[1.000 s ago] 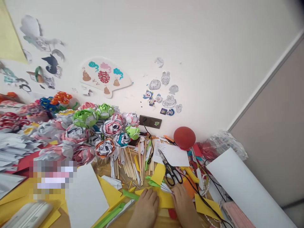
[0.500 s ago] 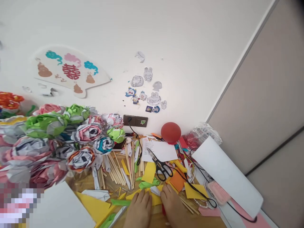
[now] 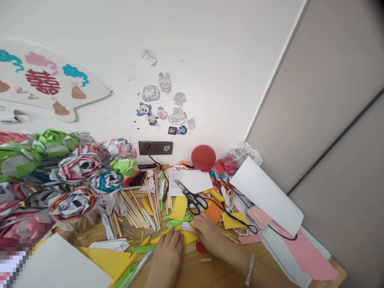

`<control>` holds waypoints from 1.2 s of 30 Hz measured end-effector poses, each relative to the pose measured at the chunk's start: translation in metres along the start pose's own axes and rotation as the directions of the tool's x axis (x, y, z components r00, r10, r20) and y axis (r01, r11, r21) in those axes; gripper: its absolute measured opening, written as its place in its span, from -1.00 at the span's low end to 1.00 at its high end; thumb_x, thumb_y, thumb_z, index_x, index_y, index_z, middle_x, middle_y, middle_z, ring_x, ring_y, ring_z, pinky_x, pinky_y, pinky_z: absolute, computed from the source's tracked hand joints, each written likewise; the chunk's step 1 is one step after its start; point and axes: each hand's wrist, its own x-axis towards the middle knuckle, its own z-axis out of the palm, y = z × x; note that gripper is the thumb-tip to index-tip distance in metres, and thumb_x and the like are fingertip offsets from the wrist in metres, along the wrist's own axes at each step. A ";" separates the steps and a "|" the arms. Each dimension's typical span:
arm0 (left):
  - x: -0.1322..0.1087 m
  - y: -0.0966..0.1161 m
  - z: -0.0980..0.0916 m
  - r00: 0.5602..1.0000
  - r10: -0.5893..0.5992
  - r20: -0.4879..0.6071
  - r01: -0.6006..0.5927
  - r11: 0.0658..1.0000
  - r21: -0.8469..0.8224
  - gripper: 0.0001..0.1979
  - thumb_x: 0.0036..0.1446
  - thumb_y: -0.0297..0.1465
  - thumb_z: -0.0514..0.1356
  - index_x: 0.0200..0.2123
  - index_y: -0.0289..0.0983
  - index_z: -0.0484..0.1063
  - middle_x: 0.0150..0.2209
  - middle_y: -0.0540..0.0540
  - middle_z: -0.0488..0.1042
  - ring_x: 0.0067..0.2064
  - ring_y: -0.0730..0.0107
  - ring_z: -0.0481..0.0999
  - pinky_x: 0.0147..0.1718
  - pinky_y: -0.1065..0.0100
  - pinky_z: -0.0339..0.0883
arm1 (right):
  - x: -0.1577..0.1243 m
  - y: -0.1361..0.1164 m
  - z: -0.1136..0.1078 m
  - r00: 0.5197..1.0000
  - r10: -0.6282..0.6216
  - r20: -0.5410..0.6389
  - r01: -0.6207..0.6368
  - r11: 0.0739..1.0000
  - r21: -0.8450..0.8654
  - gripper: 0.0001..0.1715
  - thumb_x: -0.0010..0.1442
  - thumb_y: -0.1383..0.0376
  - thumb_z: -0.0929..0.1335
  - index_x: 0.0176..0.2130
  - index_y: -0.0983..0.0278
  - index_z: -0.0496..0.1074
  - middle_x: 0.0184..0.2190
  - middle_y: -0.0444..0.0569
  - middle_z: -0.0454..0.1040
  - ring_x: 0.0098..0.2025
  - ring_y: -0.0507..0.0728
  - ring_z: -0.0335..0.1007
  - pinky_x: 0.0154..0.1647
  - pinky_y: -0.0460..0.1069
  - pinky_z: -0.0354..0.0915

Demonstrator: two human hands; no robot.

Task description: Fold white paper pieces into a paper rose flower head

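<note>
My left hand (image 3: 168, 252) lies flat, fingers together and stretched out, pressing on a yellow paper piece (image 3: 187, 237) on the wooden table. My right hand (image 3: 208, 234) rests on the same yellow paper from the right, its fingers curled at a small white folded bit (image 3: 187, 226) by the paper's top edge. A bracelet (image 3: 249, 269) sits on my right wrist. Black scissors (image 3: 192, 198) lie just beyond my right hand. Green paper scraps (image 3: 177, 221) lie next to the yellow piece.
Paper roses (image 3: 75, 176) on wooden sticks (image 3: 135, 208) crowd the left. A red ball (image 3: 203, 157), white sheets (image 3: 264, 194), pink paper (image 3: 303, 256), a black cable (image 3: 240, 222) and beads lie to the right. A white sheet (image 3: 63, 268) and yellow paper (image 3: 105, 258) are near left.
The view has swung right and tilted, so everything shifted left in the picture. Both hands stay on the yellow paper; my right wrist with the bracelet has come into view.
</note>
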 end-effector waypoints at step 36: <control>0.021 -0.016 -0.035 0.988 -0.084 -0.129 0.036 0.941 -0.337 0.22 -0.35 -0.37 0.43 0.26 -0.18 -0.32 0.16 -0.40 0.21 0.13 -0.12 0.26 -0.01 -0.05 0.27 | -0.003 -0.060 -0.005 0.930 0.315 0.189 -0.210 0.033 0.977 -0.62 -0.08 0.08 0.46 -0.39 0.28 0.34 -0.54 -0.18 0.36 -0.51 -0.01 0.29 -0.50 -0.14 0.11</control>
